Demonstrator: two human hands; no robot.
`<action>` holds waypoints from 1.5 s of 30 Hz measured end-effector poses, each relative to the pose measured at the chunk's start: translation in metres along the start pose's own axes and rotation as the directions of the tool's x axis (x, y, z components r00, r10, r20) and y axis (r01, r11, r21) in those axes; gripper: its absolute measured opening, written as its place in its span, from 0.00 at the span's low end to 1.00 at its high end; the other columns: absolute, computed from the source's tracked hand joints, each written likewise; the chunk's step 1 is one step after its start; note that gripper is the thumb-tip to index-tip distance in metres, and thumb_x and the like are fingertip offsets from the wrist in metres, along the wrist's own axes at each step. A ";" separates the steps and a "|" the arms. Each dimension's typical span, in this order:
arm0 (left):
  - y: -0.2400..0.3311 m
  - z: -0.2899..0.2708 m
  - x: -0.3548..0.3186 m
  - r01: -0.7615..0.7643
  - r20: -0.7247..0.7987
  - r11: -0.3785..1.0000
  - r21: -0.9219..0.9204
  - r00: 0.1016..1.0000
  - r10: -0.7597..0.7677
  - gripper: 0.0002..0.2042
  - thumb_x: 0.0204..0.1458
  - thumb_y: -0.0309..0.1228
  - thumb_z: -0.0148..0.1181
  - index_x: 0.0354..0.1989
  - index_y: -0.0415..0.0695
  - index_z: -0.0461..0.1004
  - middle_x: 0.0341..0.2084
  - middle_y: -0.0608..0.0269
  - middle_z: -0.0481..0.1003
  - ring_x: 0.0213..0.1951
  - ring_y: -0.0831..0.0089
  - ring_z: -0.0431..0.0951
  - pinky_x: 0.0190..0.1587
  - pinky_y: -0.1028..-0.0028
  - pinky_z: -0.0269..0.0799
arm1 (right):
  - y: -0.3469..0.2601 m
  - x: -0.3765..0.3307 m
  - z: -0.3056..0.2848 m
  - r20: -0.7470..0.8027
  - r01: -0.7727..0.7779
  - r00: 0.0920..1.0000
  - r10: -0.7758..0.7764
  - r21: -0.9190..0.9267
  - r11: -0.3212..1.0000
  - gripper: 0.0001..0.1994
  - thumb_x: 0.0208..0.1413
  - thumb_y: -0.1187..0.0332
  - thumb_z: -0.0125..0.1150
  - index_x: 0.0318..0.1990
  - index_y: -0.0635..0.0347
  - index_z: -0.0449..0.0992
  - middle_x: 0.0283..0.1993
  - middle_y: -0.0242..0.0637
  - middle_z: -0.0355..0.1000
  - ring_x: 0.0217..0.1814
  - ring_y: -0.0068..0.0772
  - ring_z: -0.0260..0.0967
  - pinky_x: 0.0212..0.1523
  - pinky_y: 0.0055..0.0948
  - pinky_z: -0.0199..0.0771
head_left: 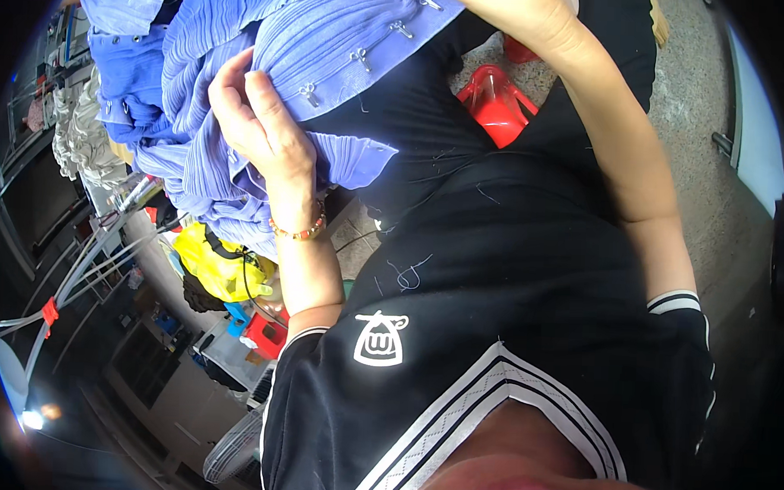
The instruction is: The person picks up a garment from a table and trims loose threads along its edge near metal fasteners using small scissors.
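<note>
A blue pleated garment [330, 40] lies gathered across my lap and spreads to the far left. Along its plain border sits a row of several small metal hook fasteners [360, 60]. My left hand [262, 128] rests on the folds beside this border, thumb and fingers bent but apart. A beaded bracelet [302, 229] circles that wrist. At the top edge of the picture is my right hand [521, 12], near the far end of the border. Its fingers are cut off by the frame, so its grip is hidden.
More blue cloth [126, 76] with eyelets is piled at the far left, near whitish cloth [89, 135]. A red plastic stool [498, 106] stands beyond my lap. To the left are a yellow bag [219, 260], a red box [264, 334], cables and a fan [234, 442].
</note>
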State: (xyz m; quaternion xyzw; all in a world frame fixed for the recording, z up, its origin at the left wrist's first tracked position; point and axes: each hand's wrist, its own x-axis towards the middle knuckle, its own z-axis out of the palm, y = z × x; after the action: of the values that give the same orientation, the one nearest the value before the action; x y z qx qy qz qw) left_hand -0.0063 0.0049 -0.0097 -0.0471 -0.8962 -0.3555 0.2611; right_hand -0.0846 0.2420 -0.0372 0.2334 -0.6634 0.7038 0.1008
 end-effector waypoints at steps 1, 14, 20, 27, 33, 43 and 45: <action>-0.002 -0.001 -0.001 0.009 -0.010 1.000 0.002 1.000 -0.009 0.16 0.65 0.36 0.51 0.51 0.34 0.72 0.42 0.54 0.75 0.44 0.66 0.75 0.52 0.70 0.69 | 0.001 0.003 0.002 -0.018 -0.060 0.998 0.064 0.140 0.988 0.07 0.52 0.74 0.71 0.34 0.67 0.78 0.26 0.28 0.71 0.26 0.21 0.66 0.29 0.24 0.66; -0.054 -0.065 -0.010 -0.131 0.009 0.909 0.395 0.990 0.139 0.14 0.53 0.37 0.67 0.43 0.41 0.78 0.36 0.59 0.78 0.34 0.67 0.78 0.37 0.70 0.72 | -0.009 0.007 0.020 0.231 -0.666 0.706 0.669 0.536 0.518 0.09 0.60 0.66 0.64 0.36 0.64 0.77 0.33 0.32 0.74 0.17 0.14 0.58 0.17 0.15 0.50; -0.020 -0.052 0.000 -0.086 0.023 0.964 0.250 0.996 0.083 0.17 0.51 0.30 0.69 0.49 0.42 0.76 0.39 0.58 0.78 0.42 0.65 0.76 0.48 0.69 0.70 | -0.021 0.008 0.022 0.205 -0.689 0.708 0.676 0.410 0.598 0.09 0.60 0.65 0.65 0.35 0.63 0.76 0.28 0.27 0.70 0.17 0.09 0.53 0.18 0.13 0.47; 0.031 -0.030 0.016 -0.317 0.159 0.939 0.131 0.942 0.295 0.13 0.45 0.29 0.73 0.40 0.47 0.83 0.35 0.62 0.77 0.40 0.66 0.76 0.44 0.71 0.72 | -0.024 0.008 0.024 0.213 -0.695 0.715 0.667 0.330 0.639 0.08 0.62 0.65 0.62 0.37 0.61 0.76 0.25 0.19 0.65 0.18 0.06 0.50 0.19 0.12 0.44; 0.046 -0.030 0.026 -0.347 0.249 0.921 0.178 0.921 0.299 0.12 0.44 0.23 0.73 0.39 0.44 0.84 0.32 0.63 0.78 0.35 0.73 0.79 0.40 0.76 0.73 | -0.012 -0.005 0.032 0.047 -0.464 0.876 0.481 0.358 0.810 0.06 0.61 0.72 0.63 0.43 0.63 0.76 0.31 0.20 0.67 0.28 0.08 0.58 0.29 0.13 0.57; 0.027 -0.014 0.027 -0.544 0.181 0.823 0.165 0.837 0.516 0.08 0.47 0.22 0.69 0.35 0.41 0.78 0.33 0.59 0.77 0.36 0.62 0.76 0.40 0.69 0.72 | -0.056 -0.027 0.019 0.138 -0.232 0.967 0.217 0.110 0.966 0.22 0.55 0.81 0.65 0.58 0.65 0.67 0.40 0.26 0.68 0.37 0.13 0.64 0.38 0.16 0.65; 0.024 -0.014 0.026 -0.538 0.171 0.830 0.149 0.841 0.514 0.08 0.47 0.22 0.69 0.35 0.41 0.78 0.33 0.59 0.77 0.36 0.61 0.77 0.40 0.69 0.72 | -0.072 -0.021 0.016 0.136 -0.373 0.926 0.353 0.180 0.910 0.21 0.54 0.80 0.66 0.56 0.64 0.70 0.40 0.29 0.69 0.35 0.18 0.64 0.37 0.19 0.66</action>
State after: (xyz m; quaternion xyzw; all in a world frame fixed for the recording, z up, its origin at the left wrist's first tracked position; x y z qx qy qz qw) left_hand -0.0157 0.0104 0.0266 -0.2887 -0.8929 -0.1784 0.2960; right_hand -0.0302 0.2367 0.0173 0.1500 -0.6244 0.7613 -0.0896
